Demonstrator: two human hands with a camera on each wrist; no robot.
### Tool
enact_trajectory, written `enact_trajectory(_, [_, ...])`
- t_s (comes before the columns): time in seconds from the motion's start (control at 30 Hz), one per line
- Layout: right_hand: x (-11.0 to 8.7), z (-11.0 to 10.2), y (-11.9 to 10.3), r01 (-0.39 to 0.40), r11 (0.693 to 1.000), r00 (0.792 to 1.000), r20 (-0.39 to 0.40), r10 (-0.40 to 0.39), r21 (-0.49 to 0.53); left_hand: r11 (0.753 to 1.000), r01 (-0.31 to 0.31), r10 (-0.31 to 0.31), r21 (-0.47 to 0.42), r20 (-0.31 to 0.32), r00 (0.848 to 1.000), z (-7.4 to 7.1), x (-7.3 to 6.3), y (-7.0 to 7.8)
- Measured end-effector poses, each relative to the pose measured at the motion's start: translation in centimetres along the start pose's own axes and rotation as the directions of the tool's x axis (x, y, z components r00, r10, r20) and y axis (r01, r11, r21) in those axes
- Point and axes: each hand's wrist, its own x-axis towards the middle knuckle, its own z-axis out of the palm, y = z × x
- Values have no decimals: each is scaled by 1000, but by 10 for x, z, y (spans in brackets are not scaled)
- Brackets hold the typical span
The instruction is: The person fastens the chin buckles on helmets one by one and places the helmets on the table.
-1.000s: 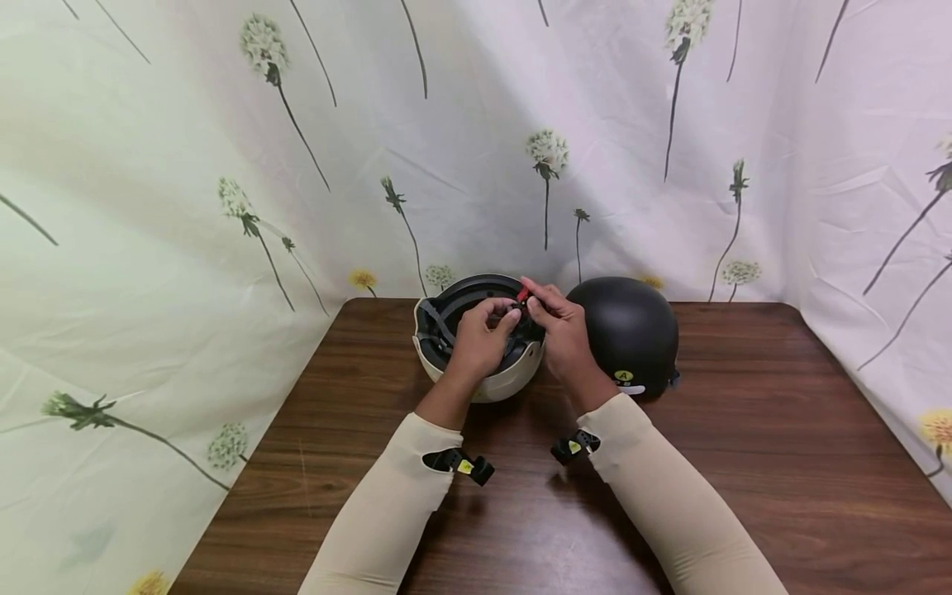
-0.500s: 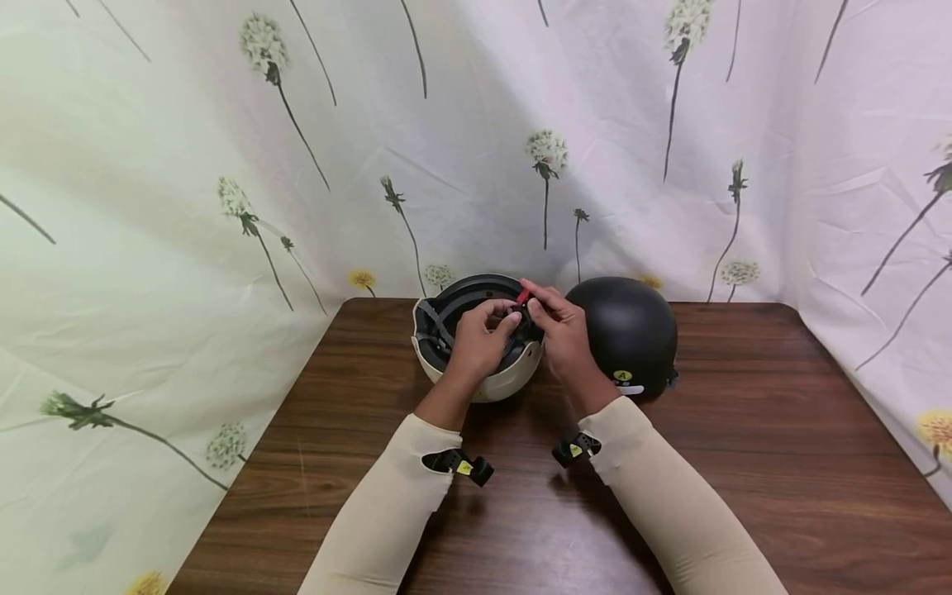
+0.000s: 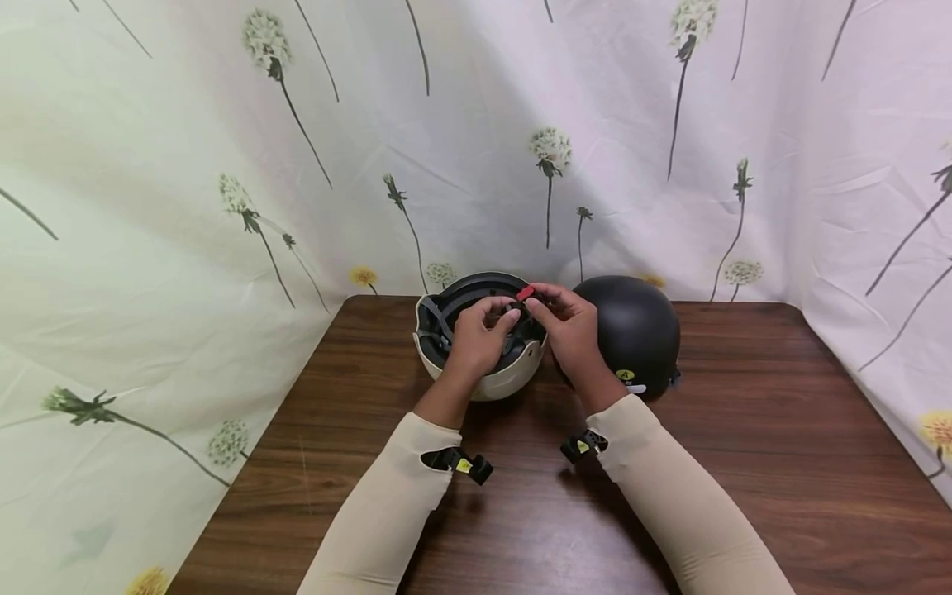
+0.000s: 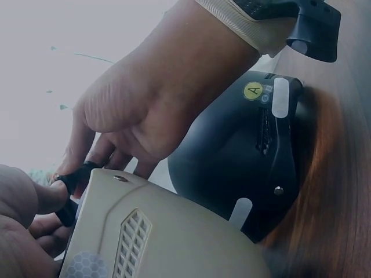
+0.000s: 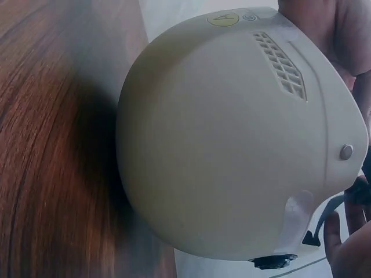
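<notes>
A cream helmet [image 3: 513,382] lies upside down on the table, its black lining and grey straps facing up. Over its right rim, my left hand [image 3: 476,340] pinches a black part of the chin-strap buckle [image 4: 74,180] between thumb and fingertips. My right hand [image 3: 574,332] pinches the buckle's other side, where a red tab [image 3: 525,292] shows at the fingertips. Fingers hide most of the buckle, and I cannot tell whether its halves are joined. The right wrist view shows the cream shell [image 5: 220,139] and a strap [image 5: 328,216] running to the right fingers.
A black helmet [image 3: 632,326] with a yellow "A" sticker sits dome up beside the cream one, close to my right hand. Floral cloth [image 3: 476,165] hangs behind the brown wooden table [image 3: 357,397]. Each wrist carries a black camera strap.
My right hand has shifted slightly right, its index finger now more bent by the red tab, which sits a little lower and flatter. The left hand and both helmets stay nearly in place.
</notes>
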Motion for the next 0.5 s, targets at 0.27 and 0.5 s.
enact_trajectory(0.27, [0,-3,1,18,1000,1000,-1,-18,1,1000,1,-1,-15,16,1000,0,0,1])
enact_trajectory(0.5, [1,-1,2,1,985,1000,-1,-1,172,1000,4,-3,-9,36,999,1,0,1])
